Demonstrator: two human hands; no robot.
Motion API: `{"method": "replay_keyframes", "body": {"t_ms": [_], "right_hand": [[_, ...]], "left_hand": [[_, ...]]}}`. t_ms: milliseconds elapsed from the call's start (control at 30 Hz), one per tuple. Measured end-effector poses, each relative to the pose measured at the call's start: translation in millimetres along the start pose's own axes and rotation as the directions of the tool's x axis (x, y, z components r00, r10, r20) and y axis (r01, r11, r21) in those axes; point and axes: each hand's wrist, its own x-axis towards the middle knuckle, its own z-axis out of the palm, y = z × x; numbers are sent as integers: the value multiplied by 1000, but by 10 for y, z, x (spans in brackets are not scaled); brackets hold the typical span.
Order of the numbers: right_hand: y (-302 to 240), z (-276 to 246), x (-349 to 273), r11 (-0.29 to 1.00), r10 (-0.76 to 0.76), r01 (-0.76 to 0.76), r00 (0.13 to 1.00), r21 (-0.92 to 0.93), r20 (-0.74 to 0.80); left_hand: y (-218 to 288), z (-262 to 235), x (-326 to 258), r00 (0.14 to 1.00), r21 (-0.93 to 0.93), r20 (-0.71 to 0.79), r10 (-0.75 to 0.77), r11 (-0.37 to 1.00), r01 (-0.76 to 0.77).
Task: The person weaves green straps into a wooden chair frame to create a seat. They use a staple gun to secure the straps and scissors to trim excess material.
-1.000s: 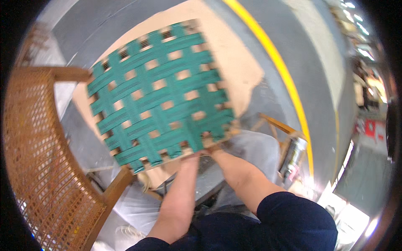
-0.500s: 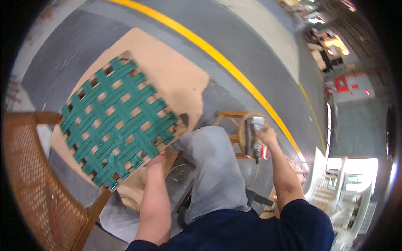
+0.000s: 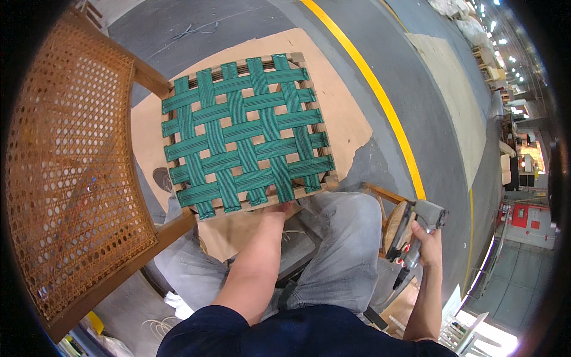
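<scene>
A wooden chair seat frame (image 3: 324, 128) with woven green webbing straps (image 3: 244, 128) sits in front of me. Its cane-panelled backrest (image 3: 71, 143) rises on the left. My left hand (image 3: 284, 207) reaches under the near rail of the seat, and the wood and webbing hide its fingers. Out to the right, my right hand (image 3: 427, 241) is wrapped round the handle of a grey staple gun (image 3: 426, 215), with a hose fitting at its lower end. The staple gun is held beside a small wooden stool (image 3: 388, 193), apart from the seat.
Brown cardboard (image 3: 342, 113) lies on the grey floor beneath the chair. A yellow line (image 3: 380, 95) crosses the floor beyond it. White slatted furniture (image 3: 470, 333) stands at the lower right. Thin cord (image 3: 159, 327) lies coiled at the lower left.
The view has turned, so the seat now appears squarer and nearer the middle. My right hand and the staple gun have come away from the stool top. My left hand stays at the near rail.
</scene>
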Motion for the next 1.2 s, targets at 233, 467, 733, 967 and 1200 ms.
{"method": "replay_keyframes", "body": {"t_ms": [233,467,733,967,1200], "right_hand": [[-529,1777,-289,997,38,-1,881,-80,471],[-319,2384,-161,972,212,-122,819,-200,534],[-337,2494,-209,970,177,-59,836,-235,520],[-343,2565,-288,971,142,-14,838,-239,527],[-274,2629,-352,948,210,-24,798,-318,564]], "left_hand": [[64,-94,138,997,246,75,6,969,-24],[25,-146,122,998,195,3,-59,979,58],[24,-171,106,994,180,-56,-89,979,98],[22,-154,172,990,164,-101,-101,979,117],[25,-168,194,980,138,-165,-111,981,135]]}}
